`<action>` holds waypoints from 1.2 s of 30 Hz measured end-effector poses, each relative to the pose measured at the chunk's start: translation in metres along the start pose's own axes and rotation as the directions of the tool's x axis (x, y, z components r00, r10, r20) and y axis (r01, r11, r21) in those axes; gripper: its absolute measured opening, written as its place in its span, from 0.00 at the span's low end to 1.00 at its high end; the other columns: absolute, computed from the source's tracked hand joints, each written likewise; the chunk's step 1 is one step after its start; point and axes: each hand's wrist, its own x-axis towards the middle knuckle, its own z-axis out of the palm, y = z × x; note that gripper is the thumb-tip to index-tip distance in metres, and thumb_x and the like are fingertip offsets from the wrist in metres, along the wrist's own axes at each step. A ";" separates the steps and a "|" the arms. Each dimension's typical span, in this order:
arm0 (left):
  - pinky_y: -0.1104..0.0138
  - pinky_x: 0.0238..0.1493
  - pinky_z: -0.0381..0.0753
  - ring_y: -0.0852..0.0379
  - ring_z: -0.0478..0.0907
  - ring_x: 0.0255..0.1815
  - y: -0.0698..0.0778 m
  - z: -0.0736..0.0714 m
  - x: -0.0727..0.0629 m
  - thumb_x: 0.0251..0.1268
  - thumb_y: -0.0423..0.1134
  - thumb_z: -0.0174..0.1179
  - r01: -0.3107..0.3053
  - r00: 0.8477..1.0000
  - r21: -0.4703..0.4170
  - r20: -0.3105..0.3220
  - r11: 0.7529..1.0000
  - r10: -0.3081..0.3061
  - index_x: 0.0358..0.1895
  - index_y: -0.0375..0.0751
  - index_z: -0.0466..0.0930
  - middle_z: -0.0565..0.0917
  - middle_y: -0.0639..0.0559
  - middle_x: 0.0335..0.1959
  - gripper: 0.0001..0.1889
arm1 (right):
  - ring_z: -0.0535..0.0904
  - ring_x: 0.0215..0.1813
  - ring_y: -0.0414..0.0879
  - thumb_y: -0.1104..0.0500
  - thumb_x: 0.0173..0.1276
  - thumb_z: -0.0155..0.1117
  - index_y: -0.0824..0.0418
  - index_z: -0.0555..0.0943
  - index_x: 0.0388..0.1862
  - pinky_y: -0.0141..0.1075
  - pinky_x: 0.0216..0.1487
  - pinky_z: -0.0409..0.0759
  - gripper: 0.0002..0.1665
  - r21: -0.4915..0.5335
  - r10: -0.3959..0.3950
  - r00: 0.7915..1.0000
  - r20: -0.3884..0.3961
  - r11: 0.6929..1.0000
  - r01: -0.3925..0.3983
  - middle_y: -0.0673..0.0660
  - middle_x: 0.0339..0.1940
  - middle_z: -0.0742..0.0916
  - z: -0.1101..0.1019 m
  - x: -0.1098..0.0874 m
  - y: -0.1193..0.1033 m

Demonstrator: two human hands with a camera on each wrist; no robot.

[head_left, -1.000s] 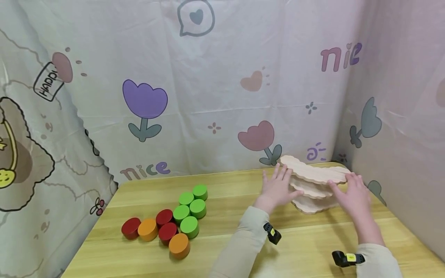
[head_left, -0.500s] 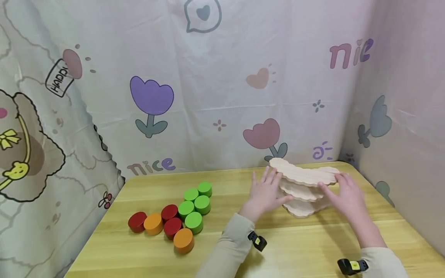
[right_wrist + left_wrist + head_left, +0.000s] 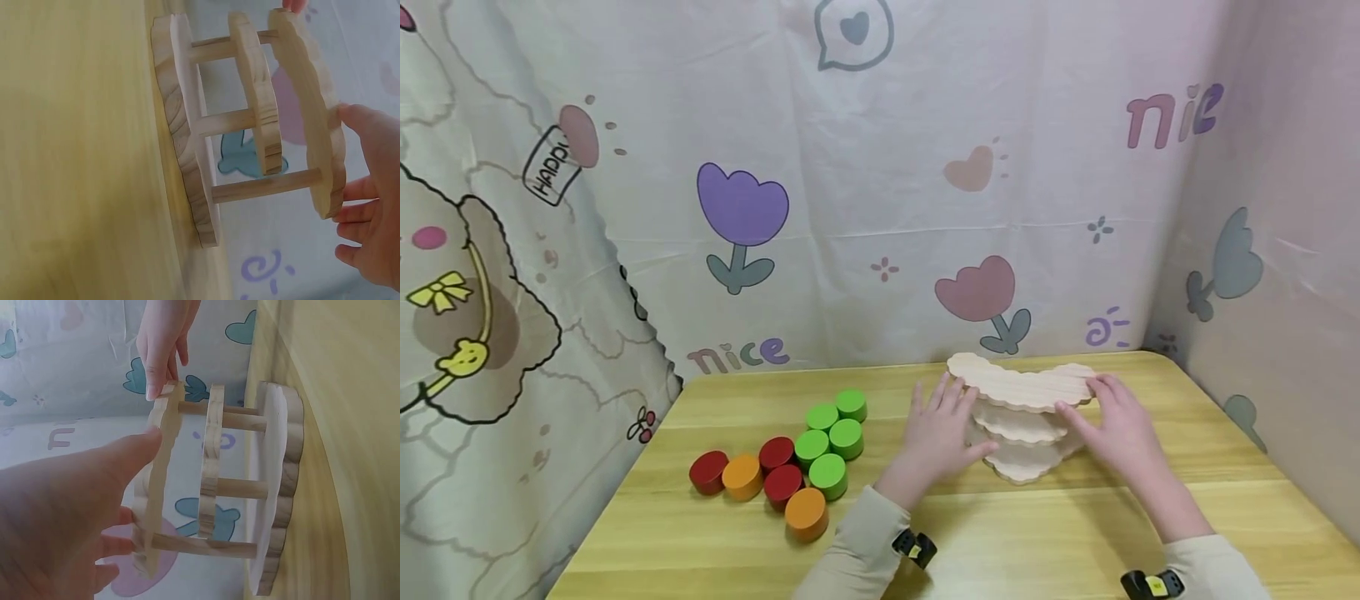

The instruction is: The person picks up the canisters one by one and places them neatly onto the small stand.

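A pale wooden three-tier stand [image 3: 1026, 390] with scalloped edges is on the right half of the table. My left hand [image 3: 934, 437] holds the left end of its top tier, thumb at the front edge and fingers on the far side. At the right end, my right hand [image 3: 1123, 429] grips the same tier between thumb and fingers. Both wrist views show round posts joining the tiers, and the thick bottom tier [image 3: 181, 125] low over the tabletop. In the left wrist view, the narrower middle tier [image 3: 211, 462] lies between the other two.
Several round blocks are grouped on the left half of the table [image 3: 647, 542]: green blocks [image 3: 846, 438], red blocks [image 3: 777, 454] and orange blocks [image 3: 807, 514]. A printed cloth [image 3: 865, 208] hangs along the back and both sides.
Both hands have moved the wooden stand leftward and slightly nearer, toward the coloured blocks. The background has shifted right in the head view as the camera turned. The blocks keep their arrangement.
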 end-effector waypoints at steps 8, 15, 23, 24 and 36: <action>0.42 0.76 0.41 0.48 0.44 0.81 -0.015 -0.009 -0.025 0.61 0.72 0.48 0.028 1.000 -0.040 0.010 0.999 -0.028 0.76 0.53 0.54 0.54 0.51 0.79 0.45 | 0.61 0.68 0.73 0.35 0.68 0.57 0.76 0.65 0.67 0.66 0.67 0.58 0.49 -0.002 -0.051 0.999 -0.001 0.999 0.051 0.76 0.68 0.67 0.010 -0.002 -0.018; 0.43 0.76 0.44 0.47 0.45 0.81 -0.029 -0.013 -0.044 0.60 0.73 0.48 0.030 0.999 -0.011 -0.013 0.999 -0.030 0.76 0.51 0.54 0.55 0.50 0.79 0.46 | 0.63 0.68 0.71 0.36 0.67 0.58 0.74 0.66 0.67 0.64 0.69 0.59 0.47 0.005 -0.088 0.996 0.002 0.996 0.088 0.74 0.68 0.68 0.018 -0.002 -0.034; 0.42 0.76 0.46 0.46 0.49 0.80 -0.041 -0.013 -0.061 0.60 0.72 0.49 0.021 0.999 0.076 -0.045 0.997 -0.018 0.77 0.51 0.53 0.57 0.49 0.78 0.46 | 0.64 0.69 0.70 0.36 0.67 0.58 0.73 0.67 0.66 0.63 0.69 0.60 0.46 -0.005 -0.118 0.993 0.010 0.993 0.118 0.73 0.68 0.69 0.027 -0.002 -0.047; 0.42 0.76 0.45 0.46 0.49 0.80 -0.042 -0.013 -0.063 0.61 0.72 0.49 0.022 0.999 0.077 -0.049 0.997 -0.018 0.77 0.52 0.53 0.57 0.49 0.78 0.46 | 0.64 0.68 0.70 0.36 0.67 0.58 0.74 0.67 0.66 0.63 0.69 0.60 0.46 -0.003 -0.122 0.992 0.009 0.992 0.122 0.73 0.68 0.69 0.027 -0.002 -0.048; 0.41 0.75 0.47 0.43 0.50 0.80 -0.052 -0.015 -0.074 0.63 0.69 0.51 0.004 0.996 0.070 -0.086 0.998 0.002 0.76 0.52 0.55 0.59 0.49 0.77 0.42 | 0.68 0.64 0.65 0.41 0.59 0.70 0.69 0.74 0.59 0.62 0.65 0.64 0.40 0.031 -0.271 0.959 -0.080 0.961 0.274 0.67 0.61 0.75 0.031 0.005 -0.037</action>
